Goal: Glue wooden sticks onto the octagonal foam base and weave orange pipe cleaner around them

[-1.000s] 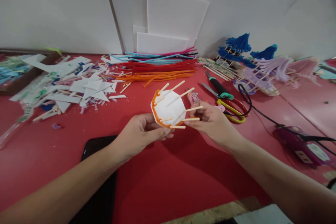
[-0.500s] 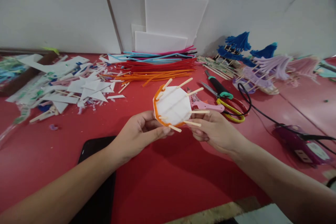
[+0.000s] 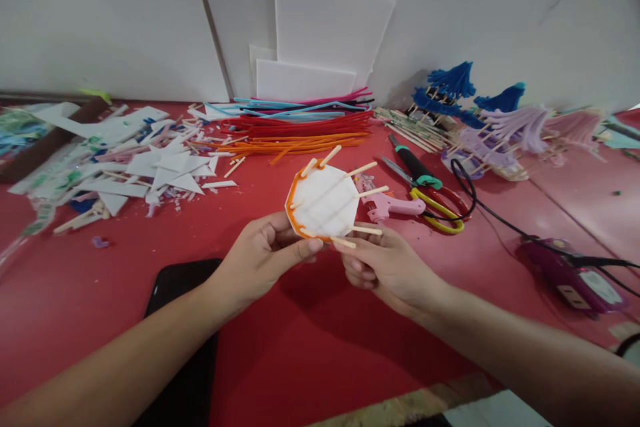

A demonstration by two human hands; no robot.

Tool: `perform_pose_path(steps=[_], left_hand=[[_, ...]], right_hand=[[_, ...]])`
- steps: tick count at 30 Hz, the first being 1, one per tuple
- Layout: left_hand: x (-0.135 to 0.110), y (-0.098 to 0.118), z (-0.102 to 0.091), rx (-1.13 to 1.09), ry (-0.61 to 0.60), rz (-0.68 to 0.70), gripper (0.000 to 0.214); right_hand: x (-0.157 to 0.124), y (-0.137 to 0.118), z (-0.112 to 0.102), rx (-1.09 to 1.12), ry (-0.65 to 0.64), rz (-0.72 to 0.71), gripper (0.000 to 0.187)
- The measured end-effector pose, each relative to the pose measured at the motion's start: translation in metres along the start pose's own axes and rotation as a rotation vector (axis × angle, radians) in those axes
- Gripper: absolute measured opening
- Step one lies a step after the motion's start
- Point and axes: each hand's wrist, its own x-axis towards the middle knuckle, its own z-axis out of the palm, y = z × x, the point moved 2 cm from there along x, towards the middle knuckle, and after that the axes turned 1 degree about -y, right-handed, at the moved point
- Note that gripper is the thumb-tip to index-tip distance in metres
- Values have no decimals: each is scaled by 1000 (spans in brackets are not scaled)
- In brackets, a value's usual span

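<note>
Above the middle of the table, a white octagonal board [image 3: 327, 200] is held between my hands. Thin wooden sticks [image 3: 361, 169] rise from around its rim. A fuzzy orange pipe cleaner [image 3: 293, 213] runs along its left and lower edge, round the stick bases. My left hand [image 3: 273, 250] grips the board's lower left edge, thumb in front and fingers behind. At the lower right edge my right hand [image 3: 383, 263] is closed, its thumb and forefinger pinching where the orange strip leads; its exact hold is partly hidden.
A pink glue gun [image 3: 393, 205] lies just beyond my right hand, beside scissors [image 3: 440, 210] and a black-handled tool [image 3: 417, 163]. Loose pipe cleaners [image 3: 300, 127] line the back. White scraps [image 3: 170, 163] cover the left; a black phone [image 3: 185, 347] lies under my left forearm.
The octagonal board has turned a little counterclockwise and shifted slightly left. My right hand has moved left with it, uncovering more of the glue gun.
</note>
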Motion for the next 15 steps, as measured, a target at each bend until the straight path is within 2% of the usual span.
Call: perform_pose_path(steps=[8,15], left_hand=[[-1,-7,-2,-70,-7,-75,28],[2,-5,-1,-52,17,-45,30]], right_hand=[[-1,5,1,-6,28,-2,26],[0,6,0,-42,50,-52,23]])
